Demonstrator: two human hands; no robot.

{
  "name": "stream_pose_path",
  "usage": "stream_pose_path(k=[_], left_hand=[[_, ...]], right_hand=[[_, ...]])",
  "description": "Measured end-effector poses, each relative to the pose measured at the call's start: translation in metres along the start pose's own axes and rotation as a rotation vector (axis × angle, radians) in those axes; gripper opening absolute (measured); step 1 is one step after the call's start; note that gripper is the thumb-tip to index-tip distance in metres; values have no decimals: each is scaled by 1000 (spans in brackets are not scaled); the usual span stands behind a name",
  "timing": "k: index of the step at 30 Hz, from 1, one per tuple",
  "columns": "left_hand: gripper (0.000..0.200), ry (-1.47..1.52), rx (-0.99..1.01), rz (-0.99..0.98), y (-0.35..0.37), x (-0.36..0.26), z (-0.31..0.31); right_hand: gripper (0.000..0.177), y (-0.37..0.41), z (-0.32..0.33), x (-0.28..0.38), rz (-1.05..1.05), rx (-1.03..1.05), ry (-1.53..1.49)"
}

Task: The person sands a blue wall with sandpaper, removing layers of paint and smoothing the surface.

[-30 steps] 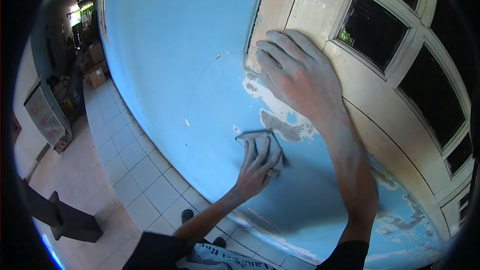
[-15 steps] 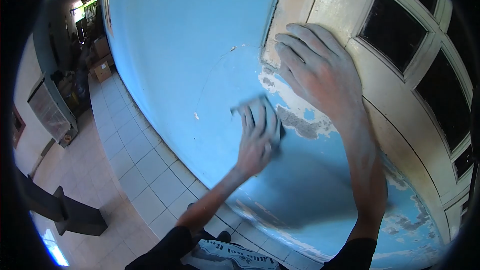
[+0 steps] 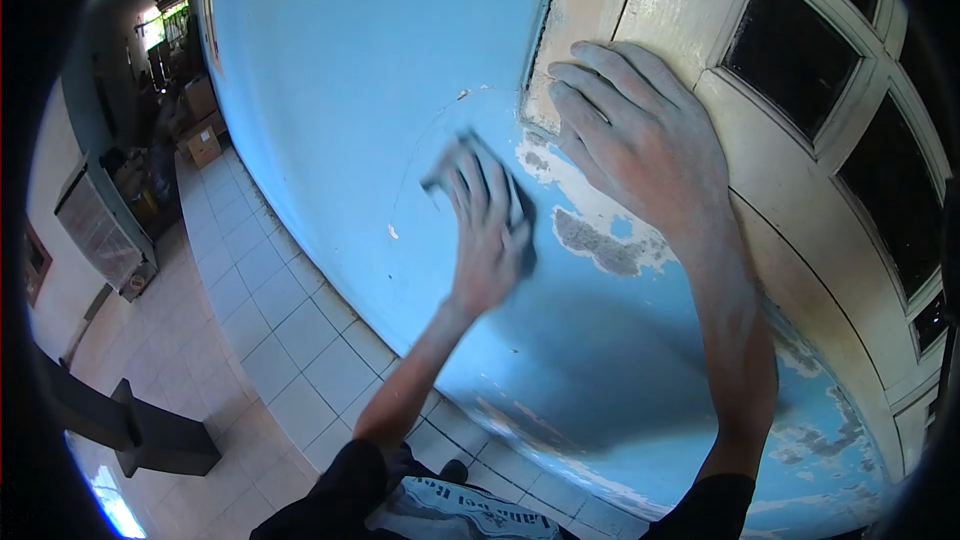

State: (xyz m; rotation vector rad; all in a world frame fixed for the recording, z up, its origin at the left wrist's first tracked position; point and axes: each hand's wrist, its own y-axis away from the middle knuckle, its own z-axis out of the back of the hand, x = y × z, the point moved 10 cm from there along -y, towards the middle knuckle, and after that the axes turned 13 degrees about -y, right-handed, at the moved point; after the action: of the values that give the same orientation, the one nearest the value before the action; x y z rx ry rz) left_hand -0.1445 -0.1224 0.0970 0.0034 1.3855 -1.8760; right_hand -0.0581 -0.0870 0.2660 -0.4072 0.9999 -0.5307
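Note:
My left hand [image 3: 485, 225] presses a dark, thin sheet or pad [image 3: 437, 178] flat against the blue wall [image 3: 340, 90]; its edge shows past the fingertips, and motion blurs it. My right hand [image 3: 640, 145], coated in pale dust, lies with fingers spread on the cream door frame [image 3: 690, 0] and the wall's edge, holding nothing. Between the hands, a patch of peeled paint [image 3: 600, 243] shows white and grey. A thin curved scratch and small white chips mark the wall above my left hand.
Dark glass panes [image 3: 790, 50] sit in the door at right. White floor tiles [image 3: 310, 370] run along the wall's foot. A grey pillar-like object [image 3: 165, 435] lies lower left, cardboard boxes [image 3: 203, 147] upper left. More peeling paint [image 3: 820, 440] shows low on the right.
My left hand has moved up and to the left across the wall with the dark pad, uncovering more wall beside the peeled patch. My right hand stays in nearly the same place.

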Motion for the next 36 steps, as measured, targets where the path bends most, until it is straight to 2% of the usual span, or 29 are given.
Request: stream_pose_path(k=[1, 4, 5, 7, 10, 11, 13, 16, 19, 21, 23, 26, 29, 31, 33, 34, 36], left_hand=[[64, 51, -105, -1, -20, 0, 18], [62, -50, -136, -4, -32, -2, 21], [61, -37, -65, -21, -12, -6, 7], [73, -104, 56, -35, 45, -10, -29], [72, -78, 82, -69, 52, -12, -28], [72, -78, 76, -63, 41, -6, -27], [64, 7, -66, -74, -16, -3, 11], [65, -16, -139, -16, -54, 6, 35], [65, -44, -37, -93, 12, -11, 0], [65, -73, 103, -60, 48, -17, -18], [65, -77, 80, -49, 39, -6, -23], [64, 3, -64, 5, -24, 2, 18], [63, -9, -172, 30, -44, 4, 32], [62, -62, -46, -87, -3, -18, 5], [68, -112, 234, -129, 38, -37, -19], [68, -111, 242, -128, 35, -35, -18], [61, -62, 96, -120, 2, -28, 2]], right_hand=[[19, 0, 0, 0, -3, -1, 5], [20, -1, 0, 0, 3, 20, 7], [19, 0, 0, 1, 7, 17, 1], [19, -1, 1, 0, 12, 8, 3], [20, -1, -1, 1, 14, 35, -5], [20, -1, -1, 1, 18, 39, -3], [21, -1, -1, 2, 17, 34, -4], [20, -1, -1, 1, 12, 34, 6], [20, -2, 0, 2, 5, 11, -7], [19, -1, 0, 3, 21, 19, -7], [19, 0, -1, 3, 20, 34, -13], [19, -2, -1, 2, 24, 37, -12], [19, -2, -1, 2, 20, 36, -11], [19, -2, 0, 3, 15, 30, -15], [18, -4, 1, 3, 15, 41, -18], [18, -2, 0, 4, 10, 43, -23], [19, -3, 0, 3, 14, 44, -34]])
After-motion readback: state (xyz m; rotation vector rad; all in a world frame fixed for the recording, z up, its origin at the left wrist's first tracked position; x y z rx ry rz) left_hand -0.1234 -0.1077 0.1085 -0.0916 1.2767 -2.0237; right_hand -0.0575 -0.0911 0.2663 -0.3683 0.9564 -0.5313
